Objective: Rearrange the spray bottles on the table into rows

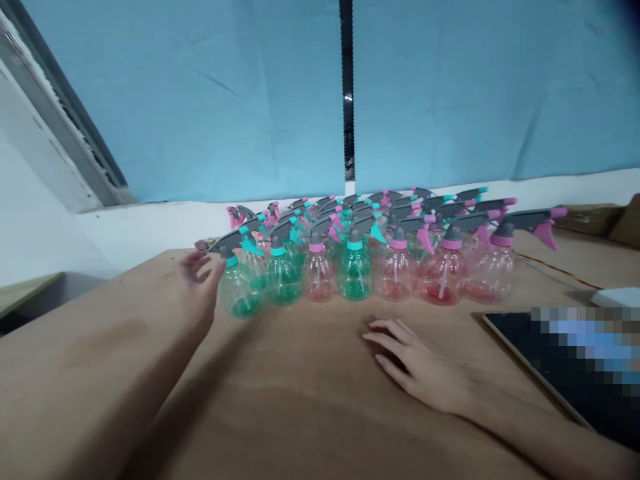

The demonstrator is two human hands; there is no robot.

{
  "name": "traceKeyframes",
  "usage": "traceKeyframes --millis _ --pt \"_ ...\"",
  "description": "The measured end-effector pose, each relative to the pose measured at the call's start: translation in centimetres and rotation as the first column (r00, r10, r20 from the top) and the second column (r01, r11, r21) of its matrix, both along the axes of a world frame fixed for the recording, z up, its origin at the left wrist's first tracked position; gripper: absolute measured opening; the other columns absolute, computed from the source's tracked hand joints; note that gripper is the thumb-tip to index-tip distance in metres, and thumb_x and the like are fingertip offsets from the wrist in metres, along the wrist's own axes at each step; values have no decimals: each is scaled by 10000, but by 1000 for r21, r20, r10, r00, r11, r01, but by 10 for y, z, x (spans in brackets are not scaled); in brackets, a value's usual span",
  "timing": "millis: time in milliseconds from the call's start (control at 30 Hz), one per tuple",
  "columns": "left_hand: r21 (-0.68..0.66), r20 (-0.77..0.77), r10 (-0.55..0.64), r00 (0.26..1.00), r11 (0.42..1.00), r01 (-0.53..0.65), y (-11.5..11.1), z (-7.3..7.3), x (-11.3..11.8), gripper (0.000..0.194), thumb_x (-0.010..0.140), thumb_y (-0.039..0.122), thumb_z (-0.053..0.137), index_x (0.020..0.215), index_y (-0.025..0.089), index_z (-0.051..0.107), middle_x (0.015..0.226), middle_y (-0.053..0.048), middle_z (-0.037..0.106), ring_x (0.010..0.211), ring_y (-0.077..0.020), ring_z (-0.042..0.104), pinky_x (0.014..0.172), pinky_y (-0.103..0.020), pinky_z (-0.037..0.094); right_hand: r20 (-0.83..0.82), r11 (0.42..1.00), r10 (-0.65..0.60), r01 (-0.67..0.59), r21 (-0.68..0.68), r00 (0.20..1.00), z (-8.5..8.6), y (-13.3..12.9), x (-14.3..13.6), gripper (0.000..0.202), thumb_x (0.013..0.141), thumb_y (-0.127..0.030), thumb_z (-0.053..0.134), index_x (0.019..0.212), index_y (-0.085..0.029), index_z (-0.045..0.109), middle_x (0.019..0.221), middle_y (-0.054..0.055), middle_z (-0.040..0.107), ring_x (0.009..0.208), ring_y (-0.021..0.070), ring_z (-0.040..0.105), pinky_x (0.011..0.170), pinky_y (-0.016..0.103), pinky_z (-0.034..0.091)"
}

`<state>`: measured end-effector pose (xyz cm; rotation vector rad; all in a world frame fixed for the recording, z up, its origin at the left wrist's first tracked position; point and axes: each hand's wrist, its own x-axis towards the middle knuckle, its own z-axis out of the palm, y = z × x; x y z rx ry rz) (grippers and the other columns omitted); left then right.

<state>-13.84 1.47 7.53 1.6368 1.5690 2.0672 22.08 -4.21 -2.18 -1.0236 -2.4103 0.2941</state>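
Note:
Rows of spray bottles with grey heads stand upright on the wooden table [280, 413]. At the left end of the front row is a green bottle [243, 290] with a turquoise collar and trigger. Beside it is my left hand [200, 277], fingers apart and slightly bent, close to the rear of its grey head. My right hand [413, 363] rests on the table in front of the bottles, fingers spread, holding nothing. Nearest above it are a pink bottle [395, 275] and a red bottle [443, 277]. The bottles at the back are partly hidden behind the front row.
A dark flat panel [530, 347], partly pixelated, lies at the right. Behind it are a white object [617, 297], a thin cable [555, 267] and a brown box [627, 223]. A blue curtain [225, 100] hangs behind the table.

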Motion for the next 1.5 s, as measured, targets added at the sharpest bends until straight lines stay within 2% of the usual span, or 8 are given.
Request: traceKeyframes --millis 167,367,533,667,800,967,1133,1500 --pt "-226 -28 -237 971 948 225 10 3 0 353 744 398 638 1013 222 491 1103 22 566 1035 -172 527 919 -298 412 12 1000 -2 2 -9 1000 1 1 0 353 886 -245 396 1222 -218 501 1230 95 488 1187 232 410 994 437 371" --pt "-389 -97 -289 952 892 231 5 18 -2 225 753 368 621 802 148 611 980 -8 605 1022 -205 493 903 -269 371 15 1000 2 -2 -13 1000 1 1 0 370 885 -245 399 1242 -217 493 1236 98 481 1186 234 409 997 435 363" --pt "-357 -161 -296 942 907 224 -24 8 10 180 800 329 538 738 172 599 848 8 586 908 -174 505 833 -242 378 22 1000 0 1 -15 1000 1 1 0 367 884 -233 394 1236 -199 496 1239 105 475 1180 231 410 997 431 360" --pt "-326 -135 -360 923 896 302 -38 -6 48 213 773 385 557 728 181 600 789 -16 590 809 -189 530 759 -281 406 20 1000 -6 6 -16 1000 3 1 -1 361 879 -226 401 1226 -198 497 1238 104 479 1160 229 427 990 433 365" --pt "-363 -74 -455 887 841 401 -36 -13 109 258 754 442 569 779 190 613 810 -29 626 808 -209 565 772 -328 431 25 1000 -15 16 -15 1000 4 1 -1 376 879 -245 402 1242 -194 483 1249 108 481 1170 233 423 997 434 357" --pt "-347 -121 -616 778 761 548 -27 -9 167 243 776 383 551 731 156 626 797 -49 645 821 -205 579 793 -340 442 29 994 -106 106 -27 994 1 3 -1 539 874 -292 394 1382 -144 288 1288 147 473 1193 267 419 992 473 353" --pt "-362 -89 -722 686 665 653 -22 -7 169 234 798 361 538 752 157 642 812 -56 669 829 -206 593 783 -339 449 58 998 -57 58 -27 997 6 2 1 504 883 -282 389 1366 -155 322 1294 135 463 1199 254 408 1001 443 347" --pt "-420 -6 -693 721 656 627 -22 -9 171 280 688 373 645 872 162 640 932 -67 676 921 -246 605 834 -399 458 64 1000 16 -17 25 998 10 1 3 384 890 -251 396 1262 -175 450 1231 130 476 1139 243 444 971 443 377"
